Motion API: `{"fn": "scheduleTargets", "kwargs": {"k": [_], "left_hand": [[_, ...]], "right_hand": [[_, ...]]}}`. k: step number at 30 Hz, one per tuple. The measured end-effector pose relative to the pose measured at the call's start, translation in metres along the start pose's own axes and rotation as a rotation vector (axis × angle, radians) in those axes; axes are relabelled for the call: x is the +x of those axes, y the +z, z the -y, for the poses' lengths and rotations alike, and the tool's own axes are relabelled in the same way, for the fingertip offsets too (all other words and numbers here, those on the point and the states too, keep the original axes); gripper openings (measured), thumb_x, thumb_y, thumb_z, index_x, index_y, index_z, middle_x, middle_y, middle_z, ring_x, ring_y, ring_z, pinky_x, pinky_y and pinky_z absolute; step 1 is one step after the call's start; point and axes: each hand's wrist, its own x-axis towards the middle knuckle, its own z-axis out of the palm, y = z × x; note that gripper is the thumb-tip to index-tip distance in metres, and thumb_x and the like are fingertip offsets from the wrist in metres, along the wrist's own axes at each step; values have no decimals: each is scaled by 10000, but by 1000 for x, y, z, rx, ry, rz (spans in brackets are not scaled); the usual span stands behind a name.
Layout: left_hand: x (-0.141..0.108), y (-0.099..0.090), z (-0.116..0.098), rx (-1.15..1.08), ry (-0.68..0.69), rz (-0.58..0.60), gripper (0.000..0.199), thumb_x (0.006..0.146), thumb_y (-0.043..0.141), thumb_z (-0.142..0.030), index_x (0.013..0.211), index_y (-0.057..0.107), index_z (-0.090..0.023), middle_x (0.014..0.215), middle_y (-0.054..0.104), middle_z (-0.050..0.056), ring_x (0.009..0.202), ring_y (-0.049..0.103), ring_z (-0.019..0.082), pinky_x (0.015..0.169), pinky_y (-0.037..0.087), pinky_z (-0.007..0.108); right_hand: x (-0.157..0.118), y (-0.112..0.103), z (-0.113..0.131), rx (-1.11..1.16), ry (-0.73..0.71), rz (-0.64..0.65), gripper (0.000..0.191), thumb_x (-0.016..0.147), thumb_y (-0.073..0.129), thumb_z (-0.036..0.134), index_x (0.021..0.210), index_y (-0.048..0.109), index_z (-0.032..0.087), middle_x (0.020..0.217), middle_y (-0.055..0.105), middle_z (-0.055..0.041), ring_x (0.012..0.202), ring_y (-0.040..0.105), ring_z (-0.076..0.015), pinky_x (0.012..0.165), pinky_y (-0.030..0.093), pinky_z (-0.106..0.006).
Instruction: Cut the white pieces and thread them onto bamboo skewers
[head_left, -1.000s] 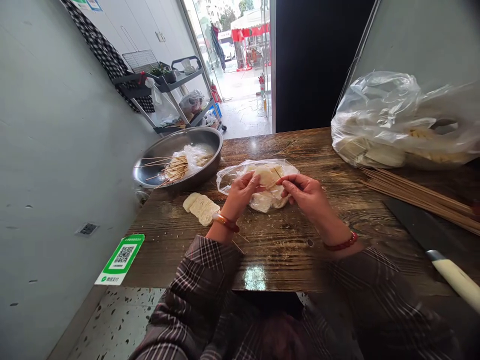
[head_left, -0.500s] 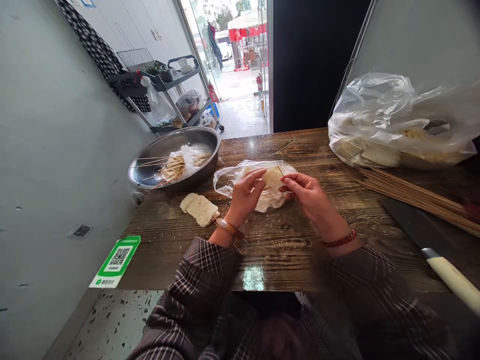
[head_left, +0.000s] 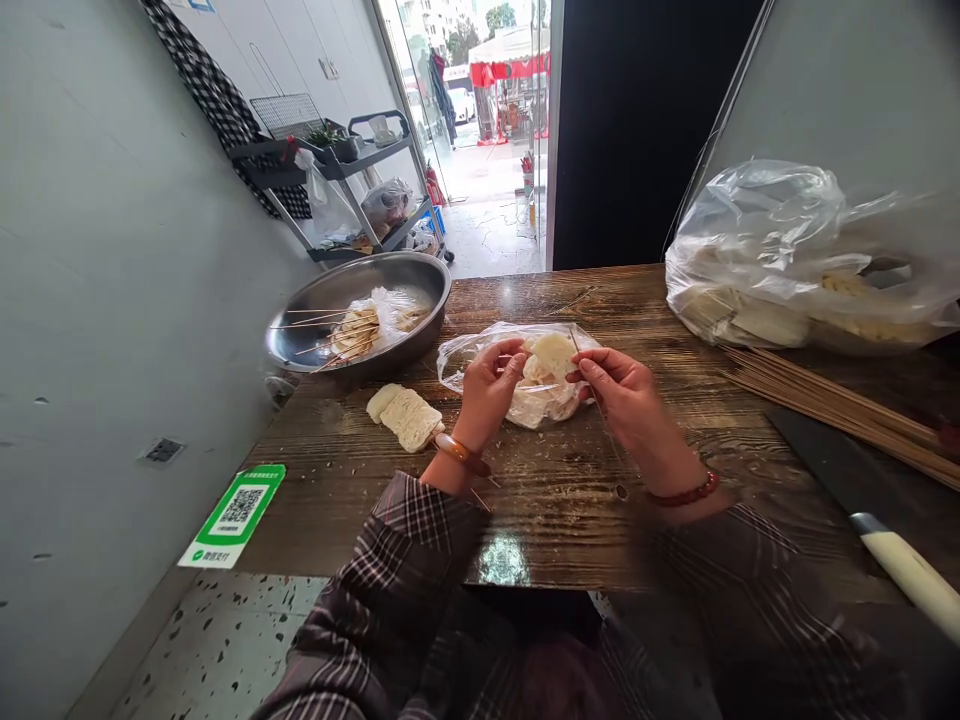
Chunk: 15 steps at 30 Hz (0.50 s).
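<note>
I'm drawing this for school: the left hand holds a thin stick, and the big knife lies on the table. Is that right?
Not quite: it's the right hand that holds the thin stick, as the head view shows. The big knife does lie on the table.

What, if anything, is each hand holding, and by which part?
The right hand holds a thin stick, pinched near its upper end. The left hand is at the left edge of a pale slice, but whether it grips cannot be told.
</note>
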Motion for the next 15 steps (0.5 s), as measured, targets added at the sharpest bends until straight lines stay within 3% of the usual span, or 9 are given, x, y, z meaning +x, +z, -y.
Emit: {"fn": "scheduleTargets", "kwargs": {"k": [4,7,11,15], "left_hand": [[-3,7,0,142,144,96,374,840,715,-309,1187,703,-171,1222,648,134,951,673,178,781,585,293],[-4,12,0,105,153,151,480,786,777,-310,1237,684,-172,1290,634,146,1005,679,210,822,595,319],[-3,12,3,-61,-2,168,422,805,768,-345,1177,710,-155,1104,734,110,940,689,208,820,566,302],[1,5,4,-318,-182,73,287,785,775,-329,1003,739,-145,967,746,58,770,642,128,654,505,213]], "right_hand": [[-3,3,-2,-14,-14,8,366,687,852,513,862,742,211,958,749,-46,759,690,-144,557,505,-228],[-7,5,-2,-13,1,84,291,740,827,478,861,756,224,1170,746,-58,823,698,-148,607,536,-243],[-10,7,1,0,26,165,249,780,802,470,857,758,237,1085,768,-59,881,704,-173,613,538,-246],[-6,3,2,-67,18,123,292,776,775,499,878,740,227,1092,760,-71,809,701,-176,551,524,-257]]}}
